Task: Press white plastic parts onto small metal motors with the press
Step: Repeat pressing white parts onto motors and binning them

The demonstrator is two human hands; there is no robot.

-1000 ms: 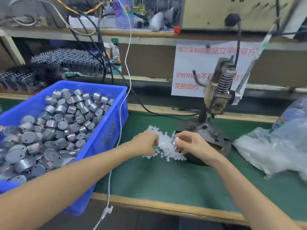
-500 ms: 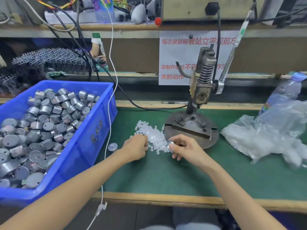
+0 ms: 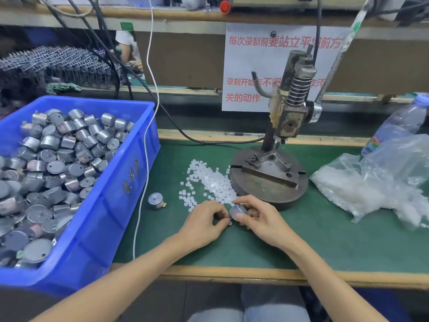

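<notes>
- My right hand (image 3: 262,220) holds one small metal motor (image 3: 236,211). The thumb and the fingers are curled round its body, just above the green mat (image 3: 325,240).
- My left hand (image 3: 204,223) is just beside it. The fingers are curled and the fingertips come together at the motor's side. I cannot tell whether something small is pinched between them, because that place is hidden.
- The white plastic parts (image 3: 209,180) lie in a loose pile on the mat, directly behind both hands. The pile reaches to the edge of the round base (image 3: 267,194).
- The press (image 3: 290,105) stands on this base, behind my right hand. Its head with the spring is raised above the base.
- A second motor (image 3: 156,201) stands alone on the mat, to the left of my left hand, between the pile and the blue crate (image 3: 111,205).
- The crate is at the left and is filled with many grey motors (image 3: 58,159).
- At the right lies a plastic bag (image 3: 376,182) with more white pieces inside, and a clear bottle (image 3: 399,123) is behind it.
- A white cable (image 3: 146,159) hangs down along the crate's right wall.
- A paper sign (image 3: 250,66) with red characters hangs behind the press.
</notes>
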